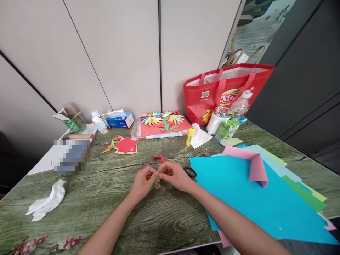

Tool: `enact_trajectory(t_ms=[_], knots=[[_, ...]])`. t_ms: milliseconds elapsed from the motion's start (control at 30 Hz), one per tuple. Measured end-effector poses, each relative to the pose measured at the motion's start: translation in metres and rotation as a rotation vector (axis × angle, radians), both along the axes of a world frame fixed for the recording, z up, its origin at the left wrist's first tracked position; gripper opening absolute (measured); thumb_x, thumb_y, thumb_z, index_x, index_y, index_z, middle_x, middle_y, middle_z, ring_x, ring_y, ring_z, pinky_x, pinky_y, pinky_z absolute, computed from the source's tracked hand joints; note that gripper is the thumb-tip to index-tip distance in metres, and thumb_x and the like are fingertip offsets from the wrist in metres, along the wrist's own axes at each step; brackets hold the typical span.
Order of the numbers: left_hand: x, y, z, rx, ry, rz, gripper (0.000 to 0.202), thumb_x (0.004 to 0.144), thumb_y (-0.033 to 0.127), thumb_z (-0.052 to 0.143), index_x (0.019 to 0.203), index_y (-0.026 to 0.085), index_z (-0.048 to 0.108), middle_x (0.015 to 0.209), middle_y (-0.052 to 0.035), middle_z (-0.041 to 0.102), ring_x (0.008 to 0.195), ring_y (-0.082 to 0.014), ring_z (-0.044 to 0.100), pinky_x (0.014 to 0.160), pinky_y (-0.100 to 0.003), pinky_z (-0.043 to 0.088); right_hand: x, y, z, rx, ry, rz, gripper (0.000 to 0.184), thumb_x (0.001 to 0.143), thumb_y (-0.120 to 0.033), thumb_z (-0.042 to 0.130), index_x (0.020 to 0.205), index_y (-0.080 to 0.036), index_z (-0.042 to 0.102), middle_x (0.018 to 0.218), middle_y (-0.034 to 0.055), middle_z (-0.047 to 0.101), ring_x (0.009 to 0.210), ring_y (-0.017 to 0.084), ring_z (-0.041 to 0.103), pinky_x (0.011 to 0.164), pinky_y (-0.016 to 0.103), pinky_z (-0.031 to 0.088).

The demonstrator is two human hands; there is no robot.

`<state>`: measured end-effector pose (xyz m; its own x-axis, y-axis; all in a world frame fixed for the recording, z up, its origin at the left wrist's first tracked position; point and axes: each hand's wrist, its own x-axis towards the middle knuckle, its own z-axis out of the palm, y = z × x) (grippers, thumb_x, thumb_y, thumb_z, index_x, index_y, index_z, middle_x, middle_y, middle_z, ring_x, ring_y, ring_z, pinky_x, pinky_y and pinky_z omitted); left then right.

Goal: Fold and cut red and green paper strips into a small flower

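The L hand [143,183] pinches a small green paper pc. [155,182] btwn thumb and fingers, above the middle of the table [170,219], near its front edge. The R hand [172,174] is at the upper end of this pc., w/ thumb and index fingertip close together; I cannot tell if they also pinch the paper, bc. the fingers cover it. Just behind the R hand lies a folded red paper strip [159,157], and to its right are the black scissor handles [190,172], next to the large blue sheet [233,198]. On this sheet, a folded pink paper [257,166] stands partly up. Farther back are the yellow glue stick [190,137], upright beside a white tissue [199,138], and, on the L side, a small stack of sq. papers [126,145].
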<state>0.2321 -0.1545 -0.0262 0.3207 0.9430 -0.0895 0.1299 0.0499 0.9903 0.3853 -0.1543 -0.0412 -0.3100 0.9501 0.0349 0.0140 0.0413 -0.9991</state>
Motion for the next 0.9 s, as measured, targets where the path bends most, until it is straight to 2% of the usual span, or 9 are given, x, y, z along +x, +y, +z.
enact_trajectory(t_ms=[100,300,533,767,900], knots=[[0.0,-0.0005,-0.0014,0.023,-0.016,0.019,0.025,0.074,0.038,0.057,0.065,0.016,0.05,0.047,0.002,0.059,0.041,-0.0117,0.055,0.046,-0.023,0.044,-0.0012,-0.0003,0.0006,-0.042,0.031,-0.01,0.015,0.064,-0.019,0.062,0.077,-0.017,0.055,0.066,-0.0012,0.058,0.059,0.011,0.054,0.059,0.025,0.043],[0.0009,-0.0021,-0.0036,-0.009,-0.044,-0.022,0.023,0.076,0.037,0.055,0.068,0.017,0.047,0.046,0.0029,0.058,0.039,-0.0115,0.054,0.044,-0.023,0.044,0.0,0.0006,0.0016,-0.114,0.008,-0.068,0.017,0.059,-0.015,0.065,0.068,-0.016,0.051,0.056,-0.0043,0.054,0.05,0.009,0.049,0.053,0.023,0.041],[0.0006,-0.0004,0.0008,-0.019,-0.114,0.004,0.022,0.076,0.035,0.056,0.068,0.016,0.047,0.051,0.0025,0.059,0.042,-0.0117,0.056,0.046,-0.024,0.047,0.0048,0.0058,-0.0007,-0.121,0.107,-0.036,0.026,0.058,-0.026,0.07,0.077,-0.014,0.058,0.062,-0.0019,0.06,0.055,0.01,0.056,0.06,0.026,0.046],[0.0014,-0.0011,0.003,-0.114,-0.206,0.028,0.022,0.074,0.036,0.057,0.07,0.017,0.048,0.052,0.0012,0.061,0.044,-0.0161,0.061,0.047,-0.029,0.05,0.0061,0.0046,0.0021,-0.095,0.172,-0.028,0.033,0.055,-0.028,0.074,0.082,-0.015,0.06,0.07,0.0006,0.064,0.063,0.012,0.06,0.066,0.028,0.048],[0.0012,-0.0014,0.0032,-0.154,-0.212,0.02,0.022,0.074,0.036,0.057,0.071,0.016,0.048,0.053,0.0006,0.062,0.045,-0.0166,0.062,0.046,-0.027,0.049,0.0052,0.0044,0.0013,-0.107,0.163,-0.078,0.032,0.054,-0.028,0.075,0.078,-0.014,0.059,0.064,-0.0007,0.064,0.057,0.011,0.059,0.062,0.027,0.047]])
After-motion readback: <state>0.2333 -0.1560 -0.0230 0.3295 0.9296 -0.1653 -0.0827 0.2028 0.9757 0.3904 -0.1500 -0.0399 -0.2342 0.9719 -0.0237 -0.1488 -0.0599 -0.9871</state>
